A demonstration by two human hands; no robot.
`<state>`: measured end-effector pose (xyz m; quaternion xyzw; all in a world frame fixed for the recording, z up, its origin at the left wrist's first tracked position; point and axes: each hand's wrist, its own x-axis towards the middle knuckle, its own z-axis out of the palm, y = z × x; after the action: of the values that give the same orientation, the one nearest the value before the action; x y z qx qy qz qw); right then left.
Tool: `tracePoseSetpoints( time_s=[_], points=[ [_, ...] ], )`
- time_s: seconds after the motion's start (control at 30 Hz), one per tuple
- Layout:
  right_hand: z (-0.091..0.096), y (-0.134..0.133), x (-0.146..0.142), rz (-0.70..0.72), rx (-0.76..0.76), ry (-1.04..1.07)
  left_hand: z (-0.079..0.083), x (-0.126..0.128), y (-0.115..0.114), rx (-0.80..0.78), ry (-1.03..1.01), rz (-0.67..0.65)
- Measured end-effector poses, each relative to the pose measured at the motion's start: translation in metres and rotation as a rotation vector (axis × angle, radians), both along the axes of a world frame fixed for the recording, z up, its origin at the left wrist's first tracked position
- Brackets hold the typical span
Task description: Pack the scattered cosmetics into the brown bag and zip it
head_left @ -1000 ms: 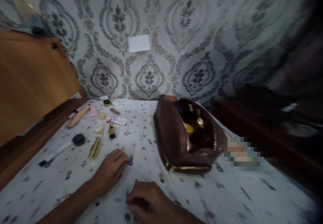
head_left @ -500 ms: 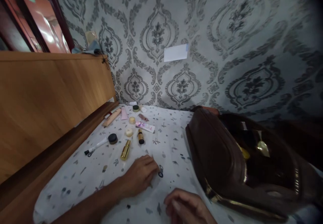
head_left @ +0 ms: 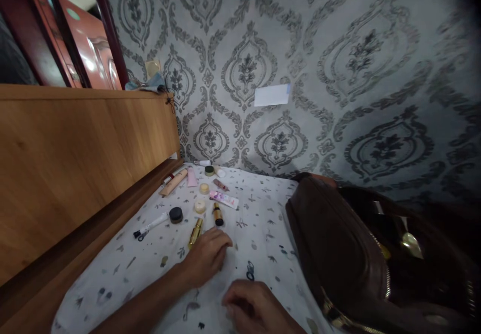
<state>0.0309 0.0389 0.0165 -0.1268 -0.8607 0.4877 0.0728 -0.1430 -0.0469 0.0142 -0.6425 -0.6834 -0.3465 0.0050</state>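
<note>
My left hand (head_left: 208, 257) hangs over the patterned white cloth, its fingers curled loosely together, with nothing visible in them. Just beyond its knuckles lies a gold bottle (head_left: 195, 232), and a gold-and-black bottle (head_left: 218, 214) is close by. Nearer to me, my right hand (head_left: 251, 301) is half curled, its fingers bent inward around no visible thing. Further back are a black-lidded jar (head_left: 176, 215), a cream-coloured jar (head_left: 200, 205), a smaller pale-yellow jar (head_left: 204, 188) and a white tube with a pink-purple print (head_left: 224, 199). A clear tube with a black cap (head_left: 151, 225) lies leftward.
A large dark brown leather bag (head_left: 334, 254) gapes at the right, a shiny spoon-like item (head_left: 411, 243) inside it. More tubes, such as a peach one (head_left: 175, 182) and a pink one (head_left: 192, 177), lie near the wall. A wooden panel (head_left: 86, 148) borders the left.
The view has shifted, so the scene sits lower and further right. My left hand is now closer to the gold bottle; my right hand has moved left, toward the left one.
</note>
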Motion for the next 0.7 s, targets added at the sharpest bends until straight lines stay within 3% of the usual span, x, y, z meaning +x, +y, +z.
tracePoseSetpoints(
  time_s=[0.2, 0.4, 0.57, 0.7],
  points=[
    [-0.002, -0.012, -0.060, 0.014, -0.102, 0.210, -0.003, -0.017, -0.006, 0.036, -0.068, 0.069],
    [-0.020, -0.004, -0.072, -0.007, -0.166, 0.262, -0.005, -0.029, -0.005, 0.067, -0.202, 0.193],
    [-0.021, -0.010, -0.067, -0.081, -0.309, 0.265, -0.015, -0.036, -0.010, 0.007, 0.022, 0.202],
    [-0.029, -0.010, -0.068, -0.091, -0.390, 0.205, -0.032, -0.063, -0.014, -0.020, 0.259, 0.191]
  ],
)
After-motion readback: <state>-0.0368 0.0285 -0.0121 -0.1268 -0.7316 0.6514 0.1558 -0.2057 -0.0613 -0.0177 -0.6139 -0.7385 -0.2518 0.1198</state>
